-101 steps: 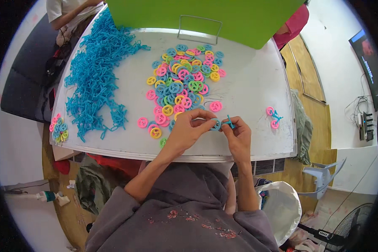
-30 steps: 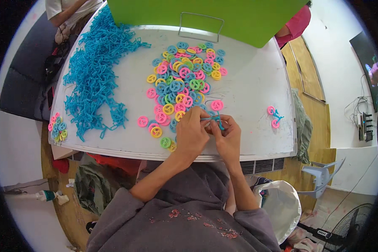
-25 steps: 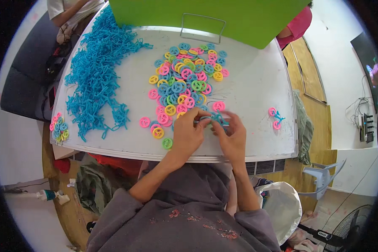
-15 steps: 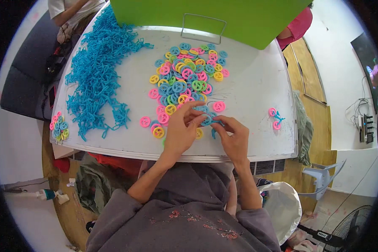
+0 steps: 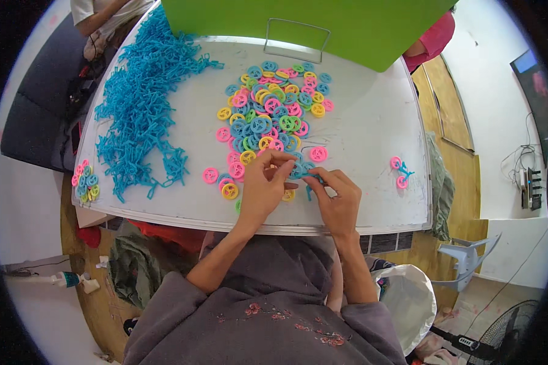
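Near side of wheel pile (image 5: 261, 125) | left hand (image 5: 260, 190): just loosened, fingers parted | right hand (image 5: 340, 204): pinching blue piece (image 5: 308, 175), now apparently alone

- The wheel heap (image 5: 271, 109): flat spoked discs in pink, yellow, green and blue, piled loosely and overlapping, strays around its edges.
- A light-blue wheel (image 5: 296, 171), at the heap's near edge, against the end of a blue frame piece; whether fitted on cannot be told.
- That blue frame piece (image 5: 310, 177): slim, pinched in the right hand (image 5: 338, 198), partly hidden, near the heap's lower right.
- Blue frames (image 5: 137, 103): tangled, left of the heap.
- A blue frame with two pink wheels (image 5: 402, 173), lying well right of the heap.
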The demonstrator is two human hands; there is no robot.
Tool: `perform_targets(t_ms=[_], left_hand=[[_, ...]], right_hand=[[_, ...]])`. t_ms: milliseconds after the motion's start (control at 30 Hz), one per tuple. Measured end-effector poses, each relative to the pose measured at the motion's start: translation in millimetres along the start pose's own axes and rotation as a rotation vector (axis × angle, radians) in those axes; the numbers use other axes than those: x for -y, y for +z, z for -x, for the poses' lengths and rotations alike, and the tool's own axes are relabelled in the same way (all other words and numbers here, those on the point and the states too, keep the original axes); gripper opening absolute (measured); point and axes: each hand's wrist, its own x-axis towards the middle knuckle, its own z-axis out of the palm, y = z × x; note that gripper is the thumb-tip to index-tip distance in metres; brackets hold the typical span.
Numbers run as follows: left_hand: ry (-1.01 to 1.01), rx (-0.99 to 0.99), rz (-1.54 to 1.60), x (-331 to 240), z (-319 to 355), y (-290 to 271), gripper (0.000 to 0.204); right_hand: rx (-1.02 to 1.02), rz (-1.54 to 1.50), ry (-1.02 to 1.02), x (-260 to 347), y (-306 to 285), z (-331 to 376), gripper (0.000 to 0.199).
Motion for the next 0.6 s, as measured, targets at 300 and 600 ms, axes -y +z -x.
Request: perform_targets(t_ms=[300, 600], left_hand=[[0.099, 0.011, -0.122, 3, 1, 5, 0.008], [0.243, -0.107, -0.139, 16, -4, 13, 0.008]], right_hand=[[-0.015, 0.055, -0.051, -3, 1, 1, 0.019], [-0.059, 0.069, -0.037, -8, 10, 4, 0.018]])
